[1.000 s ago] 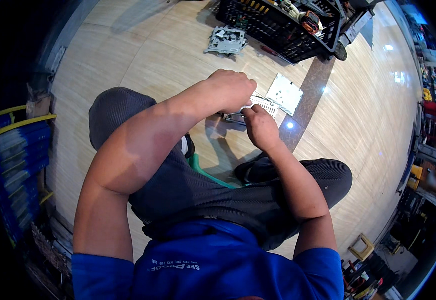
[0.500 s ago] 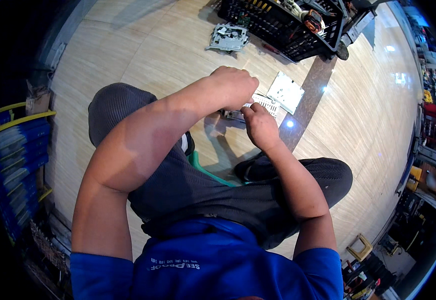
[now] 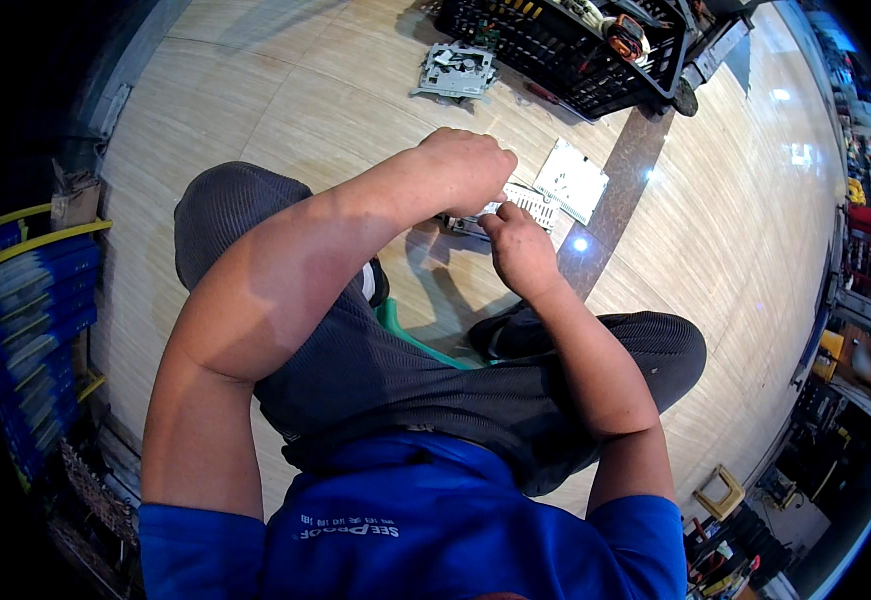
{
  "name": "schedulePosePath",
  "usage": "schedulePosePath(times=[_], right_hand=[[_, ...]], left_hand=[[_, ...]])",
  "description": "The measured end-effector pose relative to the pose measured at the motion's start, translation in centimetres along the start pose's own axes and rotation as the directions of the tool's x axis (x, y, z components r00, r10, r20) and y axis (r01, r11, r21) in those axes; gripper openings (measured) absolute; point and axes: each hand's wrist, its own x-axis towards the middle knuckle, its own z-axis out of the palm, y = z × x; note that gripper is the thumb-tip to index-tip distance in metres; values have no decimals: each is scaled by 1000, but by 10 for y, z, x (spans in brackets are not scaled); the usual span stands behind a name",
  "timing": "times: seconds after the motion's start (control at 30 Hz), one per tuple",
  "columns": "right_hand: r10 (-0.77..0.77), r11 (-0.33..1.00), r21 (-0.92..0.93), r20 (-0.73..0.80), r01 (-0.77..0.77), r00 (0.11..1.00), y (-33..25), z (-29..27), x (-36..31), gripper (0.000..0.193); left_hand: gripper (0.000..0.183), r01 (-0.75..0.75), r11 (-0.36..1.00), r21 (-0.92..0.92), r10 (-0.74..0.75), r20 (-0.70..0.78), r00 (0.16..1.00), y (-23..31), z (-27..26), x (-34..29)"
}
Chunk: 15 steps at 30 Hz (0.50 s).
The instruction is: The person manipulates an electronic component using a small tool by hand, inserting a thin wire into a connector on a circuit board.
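A slotted, pale metal case (image 3: 533,206) lies low in front of me, partly covered by both hands. My left hand (image 3: 468,172) is curled closed over its left side, knuckles up; the fingertips and whatever they grip are hidden. From the near side my right hand (image 3: 522,252) reaches in, thumb and forefinger bent together at the case's near edge, close to the left hand. Just beyond the case, on its right, a flat whitish metal plate (image 3: 571,181) with small holes and a comb-like edge rests on the floor.
Farther off sits a silver disc-drive-like mechanism (image 3: 456,72). Behind it stands a black plastic crate (image 3: 571,60) holding cables and parts. A red-handled tool (image 3: 543,93) lies beside the crate. Blue bins (image 3: 46,320) line the left; a yellow stool (image 3: 719,495) is at lower right.
Both hands stay at the case, with only a slight shift of the right fingertips. The plate and mechanism keep their places.
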Motion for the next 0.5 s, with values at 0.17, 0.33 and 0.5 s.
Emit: schedulePosePath(times=[0.17,0.33,0.5], right_hand=[[-13,999,39,-31,14,999,2,2,0,27],[27,998,56,-32,-25,999,4,5,0,16],[48,997,67,-30,-46,998,6,6,0,18]], left_hand=[[33,4,1000,-3,-4,9,1000,1,-2,0],[33,4,1000,-20,-4,9,1000,0,-2,-1],[33,0,1000,-19,0,16,1000,1,-3,-1]])
